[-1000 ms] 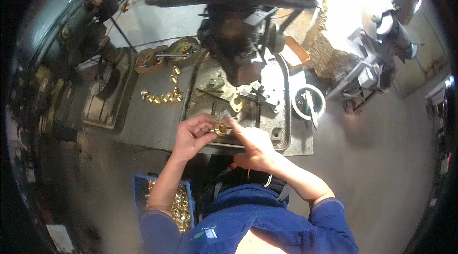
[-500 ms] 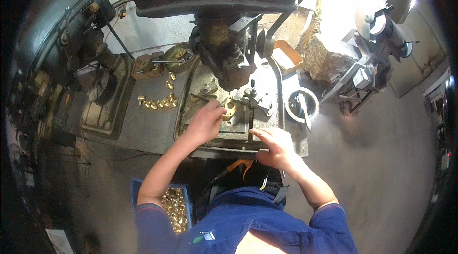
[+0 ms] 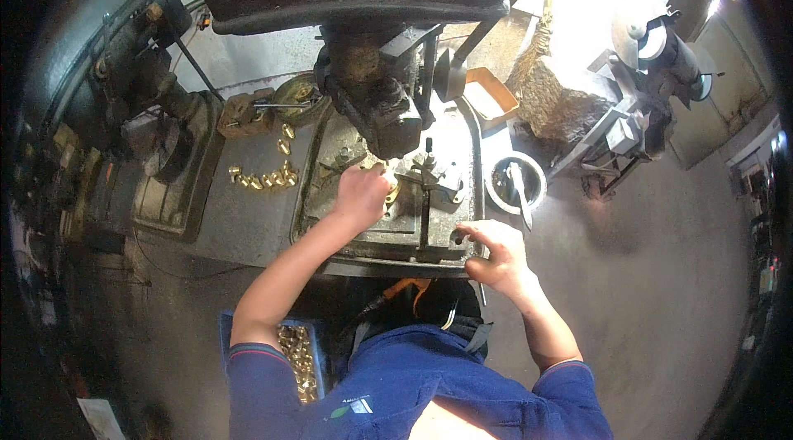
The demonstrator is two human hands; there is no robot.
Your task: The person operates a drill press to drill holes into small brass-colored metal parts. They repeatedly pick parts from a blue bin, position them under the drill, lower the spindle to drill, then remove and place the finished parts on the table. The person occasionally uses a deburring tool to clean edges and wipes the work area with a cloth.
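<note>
Bench (image 3: 248, 229) layout, machine table (image 3: 388, 233) at centre

Loose fittings (image 3: 266, 180) on bench, left of table; dish (image 3: 297, 91) behind them. Bowl (image 3: 542, 180) just right of table, box (image 3: 500, 91) behind bowl. Crate (image 3: 320, 366) before bench, left side, more fittings inside.

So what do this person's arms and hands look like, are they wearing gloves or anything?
No gloves show: the left hand and right hand are bare, as are both forearms. The left sleeve and right sleeve are short and dark blue, with thin reddish trim near the cuffs. I see no watch or cables on the arms.
</note>
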